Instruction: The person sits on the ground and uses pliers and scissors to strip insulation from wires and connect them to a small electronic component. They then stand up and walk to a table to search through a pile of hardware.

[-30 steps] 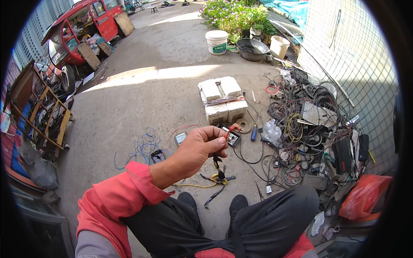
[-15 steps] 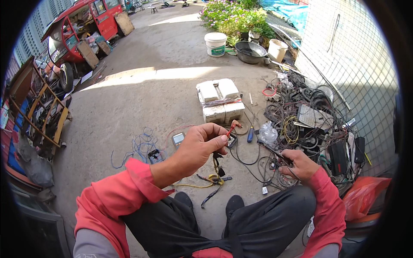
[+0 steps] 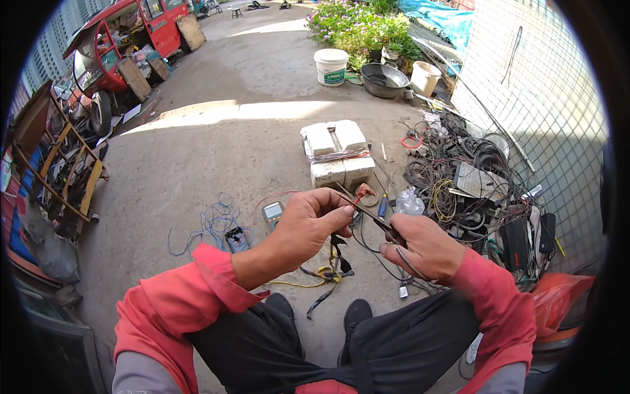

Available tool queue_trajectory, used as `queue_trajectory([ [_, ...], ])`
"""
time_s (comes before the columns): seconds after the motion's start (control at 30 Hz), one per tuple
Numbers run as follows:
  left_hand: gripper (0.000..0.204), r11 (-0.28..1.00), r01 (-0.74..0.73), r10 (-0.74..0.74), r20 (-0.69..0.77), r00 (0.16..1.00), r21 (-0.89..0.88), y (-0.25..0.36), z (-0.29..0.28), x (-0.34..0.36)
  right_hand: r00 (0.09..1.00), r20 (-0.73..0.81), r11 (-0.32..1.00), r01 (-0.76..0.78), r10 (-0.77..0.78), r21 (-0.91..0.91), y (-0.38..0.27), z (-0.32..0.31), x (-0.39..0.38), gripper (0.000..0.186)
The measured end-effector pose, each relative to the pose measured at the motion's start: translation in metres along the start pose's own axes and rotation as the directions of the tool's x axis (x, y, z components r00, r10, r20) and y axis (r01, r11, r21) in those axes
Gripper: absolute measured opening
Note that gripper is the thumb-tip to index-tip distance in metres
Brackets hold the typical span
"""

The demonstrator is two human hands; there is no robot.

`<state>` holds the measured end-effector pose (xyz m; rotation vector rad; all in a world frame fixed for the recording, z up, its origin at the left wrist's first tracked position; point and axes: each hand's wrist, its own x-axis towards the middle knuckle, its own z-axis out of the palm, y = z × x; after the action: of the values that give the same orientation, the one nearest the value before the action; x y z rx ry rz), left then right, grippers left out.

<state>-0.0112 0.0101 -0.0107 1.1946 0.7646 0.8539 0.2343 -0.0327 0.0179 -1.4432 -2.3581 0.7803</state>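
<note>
My left hand [image 3: 305,220] pinches a red wire [image 3: 359,198] with a coppery end, between thumb and forefinger. Dark, tape-like strips [image 3: 340,253] hang beneath those fingers. My right hand [image 3: 426,246] is wrapped round a slim dark pointed tool [image 3: 378,221], and a thin cord trails from that hand. The tool's narrow shaft reaches up and left to the red wire; whether the two touch, I cannot tell. Between my shoes lies a yellow cable [image 3: 326,272] with black-taped ends. Beyond my left wrist lies a grey multimeter [image 3: 272,211].
A foam box [image 3: 339,157] stands ahead, near a blue-handled screwdriver [image 3: 382,205]. Tangled cables [image 3: 453,190] are heaped along the right wall. Blue wire [image 3: 213,226] and a small black device [image 3: 237,240] lie left. Buckets [image 3: 331,69] stand farther off; a red vehicle [image 3: 121,56] is far left.
My right hand has moved left and slightly up, bringing the dark tool close to the red wire. My left hand stays nearly in place, still pinching the wire.
</note>
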Motion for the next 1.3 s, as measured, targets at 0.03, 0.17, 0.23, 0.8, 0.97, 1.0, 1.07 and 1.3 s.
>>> queue_trajectory([
  [0.03, 0.017, 1.000, 0.006, -0.006, 0.001, 1.000, 0.006, 0.000, 0.000, 0.000, 1.000, -0.026, 1.000, 0.010, -0.010, -0.001, 0.002, 0.004, 0.002, 0.038],
  [0.17, 0.016, 1.000, 0.026, -0.026, -0.003, 1.000, 0.002, 0.004, 0.002, -0.001, 0.999, -0.045, 0.999, -0.020, 0.018, -0.029, -0.003, 0.007, 0.005, 0.038],
  [0.23, 0.014, 0.999, 0.048, -0.048, -0.030, 0.998, 0.000, 0.008, 0.005, -0.002, 0.999, -0.053, 1.000, -0.016, 0.015, -0.026, -0.001, 0.010, 0.007, 0.038],
  [0.8, 0.009, 0.999, 0.044, -0.044, 0.019, 0.999, -0.003, 0.000, 0.004, 0.001, 0.996, -0.092, 0.999, 0.003, -0.006, -0.035, 0.004, 0.016, 0.001, 0.045],
  [0.97, 0.008, 0.998, 0.054, -0.053, 0.044, 0.998, -0.025, 0.000, 0.003, 0.001, 0.997, -0.081, 0.997, 0.000, -0.006, -0.079, 0.002, 0.015, 0.000, 0.045],
  [1.0, 0.009, 0.998, 0.057, -0.054, 0.054, 0.997, -0.037, -0.001, 0.003, 0.001, 0.997, -0.082, 0.997, 0.004, -0.010, -0.073, 0.002, 0.015, 0.000, 0.046],
  [1.07, 0.012, 0.994, 0.072, -0.064, 0.085, 0.994, -0.084, -0.003, 0.001, 0.002, 0.996, -0.084, 0.998, 0.010, -0.015, -0.061, 0.001, 0.016, -0.001, 0.046],
  [1.3, 0.054, 0.962, 0.063, -0.005, 0.218, 0.976, -0.264, 0.008, 0.001, -0.001, 0.996, -0.051, 0.997, 0.079, -0.078, 0.027, 0.005, 0.017, -0.006, 0.045],
])
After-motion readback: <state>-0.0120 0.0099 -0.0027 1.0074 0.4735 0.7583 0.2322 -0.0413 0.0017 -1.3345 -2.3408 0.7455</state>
